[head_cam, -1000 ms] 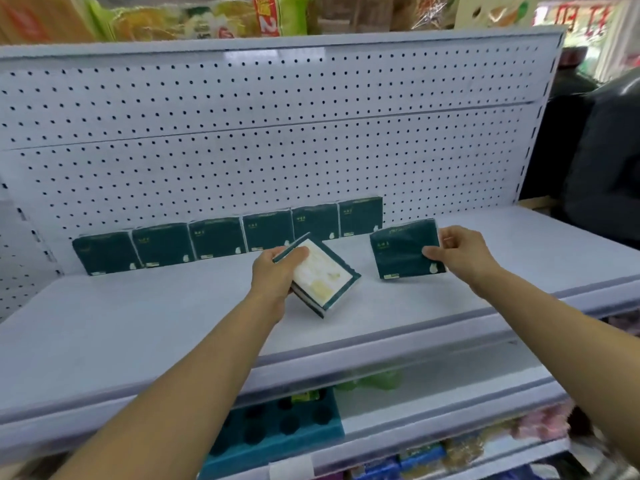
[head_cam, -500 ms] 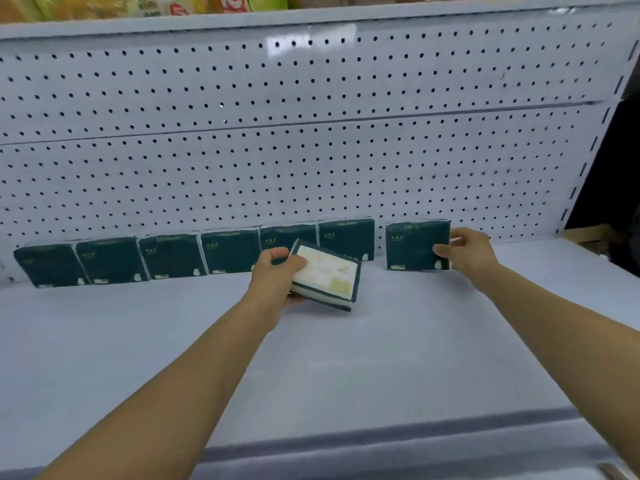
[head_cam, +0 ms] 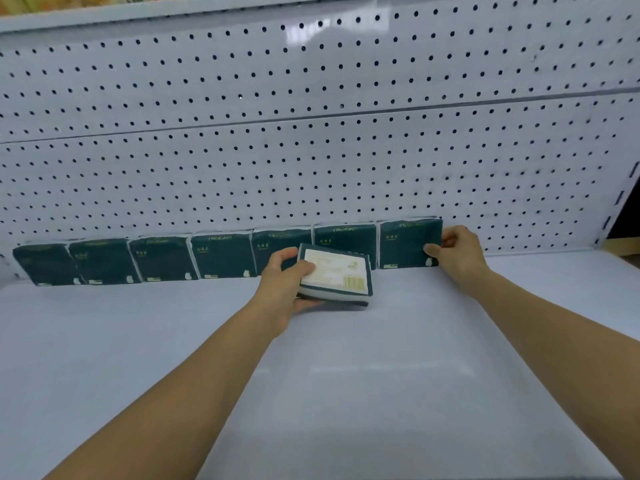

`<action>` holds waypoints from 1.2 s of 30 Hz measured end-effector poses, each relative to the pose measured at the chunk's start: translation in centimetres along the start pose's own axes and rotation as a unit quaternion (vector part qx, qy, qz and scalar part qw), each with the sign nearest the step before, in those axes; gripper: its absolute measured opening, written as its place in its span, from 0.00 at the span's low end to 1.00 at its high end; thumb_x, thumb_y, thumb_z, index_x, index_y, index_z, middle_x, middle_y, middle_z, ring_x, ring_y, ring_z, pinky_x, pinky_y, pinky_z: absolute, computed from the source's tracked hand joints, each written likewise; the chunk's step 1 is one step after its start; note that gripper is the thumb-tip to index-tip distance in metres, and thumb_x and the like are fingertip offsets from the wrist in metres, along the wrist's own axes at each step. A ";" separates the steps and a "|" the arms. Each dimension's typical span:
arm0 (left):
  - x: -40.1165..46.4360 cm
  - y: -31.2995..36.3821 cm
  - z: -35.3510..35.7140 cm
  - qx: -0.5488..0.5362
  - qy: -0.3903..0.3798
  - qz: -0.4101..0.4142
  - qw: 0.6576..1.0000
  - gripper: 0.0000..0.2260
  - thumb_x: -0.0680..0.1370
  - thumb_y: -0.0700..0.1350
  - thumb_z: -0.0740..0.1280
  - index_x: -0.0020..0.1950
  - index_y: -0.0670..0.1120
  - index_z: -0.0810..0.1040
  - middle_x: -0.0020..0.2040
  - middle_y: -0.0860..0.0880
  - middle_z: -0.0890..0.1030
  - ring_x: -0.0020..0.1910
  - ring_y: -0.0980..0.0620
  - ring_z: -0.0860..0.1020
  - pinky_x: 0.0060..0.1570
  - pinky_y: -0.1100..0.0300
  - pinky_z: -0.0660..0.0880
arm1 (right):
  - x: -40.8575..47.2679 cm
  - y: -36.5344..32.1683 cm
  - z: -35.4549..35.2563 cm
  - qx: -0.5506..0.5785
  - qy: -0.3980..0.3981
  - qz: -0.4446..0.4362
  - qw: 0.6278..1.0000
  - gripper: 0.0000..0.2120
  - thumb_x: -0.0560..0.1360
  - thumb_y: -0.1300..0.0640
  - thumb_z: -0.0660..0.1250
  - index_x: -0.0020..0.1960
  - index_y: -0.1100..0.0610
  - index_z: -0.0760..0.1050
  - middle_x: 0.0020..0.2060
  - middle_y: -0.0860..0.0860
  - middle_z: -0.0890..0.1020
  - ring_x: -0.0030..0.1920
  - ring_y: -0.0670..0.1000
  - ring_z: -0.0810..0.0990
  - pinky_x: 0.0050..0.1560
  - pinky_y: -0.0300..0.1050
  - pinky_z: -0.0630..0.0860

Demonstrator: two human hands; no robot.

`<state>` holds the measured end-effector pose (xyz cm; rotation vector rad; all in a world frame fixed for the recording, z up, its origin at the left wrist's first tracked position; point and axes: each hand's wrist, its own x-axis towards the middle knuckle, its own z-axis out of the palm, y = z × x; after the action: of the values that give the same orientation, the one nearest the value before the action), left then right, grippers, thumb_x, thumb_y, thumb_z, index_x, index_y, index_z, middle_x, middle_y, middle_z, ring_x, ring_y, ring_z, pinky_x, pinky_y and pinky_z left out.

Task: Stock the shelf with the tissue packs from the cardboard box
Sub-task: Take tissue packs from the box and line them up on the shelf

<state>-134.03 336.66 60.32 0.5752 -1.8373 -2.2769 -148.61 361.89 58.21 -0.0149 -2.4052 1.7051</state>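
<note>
Several dark green tissue packs point(head_cam: 221, 255) stand in a row against the pegboard at the back of the white shelf point(head_cam: 346, 375). My right hand point(head_cam: 457, 252) grips the right edge of the rightmost tissue pack point(head_cam: 405, 242), which stands upright at the row's right end, close beside its neighbour. My left hand point(head_cam: 284, 289) holds another tissue pack point(head_cam: 334, 275) tilted flat, its pale label side up, just in front of the row's middle. The cardboard box is out of view.
A white pegboard back panel point(head_cam: 311, 133) rises behind the row. The shelf's right upright point(head_cam: 620, 199) stands at the far right, with bare shelf surface between it and the row. Yellow goods point(head_cam: 52, 0) show on the shelf above.
My right hand has carried its pack back from mid-shelf and stood it at the row's right end. My left hand has kept hold of its pack. The view has moved closer to the shelf.
</note>
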 end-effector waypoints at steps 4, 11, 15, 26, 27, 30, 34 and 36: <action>-0.2 -0.1 0.6 -0.021 -0.007 -0.006 1.000 0.16 0.80 0.38 0.65 0.66 0.49 0.70 0.58 0.43 0.79 0.55 0.44 0.80 0.44 0.47 0.82 | -0.6 0.3 -0.8 -0.072 0.055 -0.039 0.995 0.21 0.73 0.60 0.72 0.60 0.58 0.66 0.55 0.53 0.73 0.51 0.52 0.75 0.46 0.48 0.72; -1.0 0.8 3.1 -0.018 -0.021 0.005 1.000 0.15 0.81 0.39 0.64 0.66 0.49 0.69 0.59 0.43 0.76 0.54 0.46 0.78 0.38 0.50 0.82 | -5.7 -1.8 -1.0 -0.308 -0.143 -0.491 0.802 0.32 0.65 0.50 0.77 0.65 0.50 0.69 0.64 0.48 0.72 0.62 0.51 0.71 0.56 0.48 0.72; -2.5 1.6 4.4 -0.020 -0.030 -0.012 0.999 0.17 0.84 0.54 0.57 0.62 0.43 0.74 0.54 0.41 0.76 0.45 0.43 0.81 0.38 0.49 0.82 | -6.9 -2.5 -0.9 -0.141 -0.184 -0.365 0.902 0.20 0.69 0.50 0.77 0.59 0.47 0.77 0.51 0.45 0.80 0.52 0.44 0.76 0.55 0.49 0.75; -3.5 0.7 7.0 0.137 -0.074 0.005 0.988 0.27 0.81 0.64 0.51 0.58 0.44 0.78 0.53 0.44 0.81 0.32 0.48 0.79 0.29 0.58 0.76 | -7.0 -3.0 -6.9 0.054 -0.216 -0.094 0.970 0.11 0.75 0.56 0.71 0.56 0.51 0.75 0.42 0.49 0.85 0.41 0.43 0.81 0.37 0.36 0.72; -3.3 0.5 7.5 0.168 -0.072 0.023 0.983 0.24 0.82 0.62 0.53 0.60 0.45 0.77 0.54 0.45 0.81 0.34 0.48 0.79 0.30 0.58 0.77 | -6.6 -2.6 -7.7 0.039 -0.213 -0.094 0.972 0.12 0.75 0.56 0.71 0.58 0.51 0.76 0.43 0.50 0.84 0.43 0.47 0.81 0.39 0.39 0.71; -2.1 -0.5 8.8 0.325 -0.054 0.145 0.933 0.14 0.82 0.53 0.61 0.63 0.48 0.74 0.57 0.49 0.79 0.45 0.50 0.80 0.43 0.55 0.80 | -5.1 -0.6 -10.6 0.002 -0.174 -0.086 0.981 0.13 0.74 0.59 0.72 0.58 0.51 0.78 0.49 0.53 0.81 0.46 0.51 0.78 0.39 0.42 0.73; 0.0 -1.5 10.8 0.493 -0.030 0.320 0.808 0.20 0.78 0.49 0.68 0.69 0.50 0.71 0.64 0.51 0.73 0.62 0.51 0.73 0.63 0.55 0.71 | -2.9 2.0 -13.5 -0.004 -0.099 -0.064 0.993 0.14 0.74 0.62 0.71 0.58 0.51 0.78 0.52 0.55 0.81 0.47 0.52 0.79 0.40 0.41 0.74; 1.3 -1.6 11.8 0.550 -0.011 0.399 0.734 0.24 0.77 0.49 0.69 0.72 0.50 0.67 0.69 0.52 0.70 0.68 0.51 0.68 0.67 0.56 0.64 | -1.8 2.8 -14.0 0.030 -0.064 -0.057 0.996 0.15 0.74 0.65 0.70 0.59 0.53 0.78 0.51 0.55 0.82 0.51 0.55 0.80 0.44 0.42 0.77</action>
<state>-139.62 347.22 60.58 -0.1849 -2.5784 -0.5207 -144.90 375.72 59.76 0.2419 -2.3903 1.7744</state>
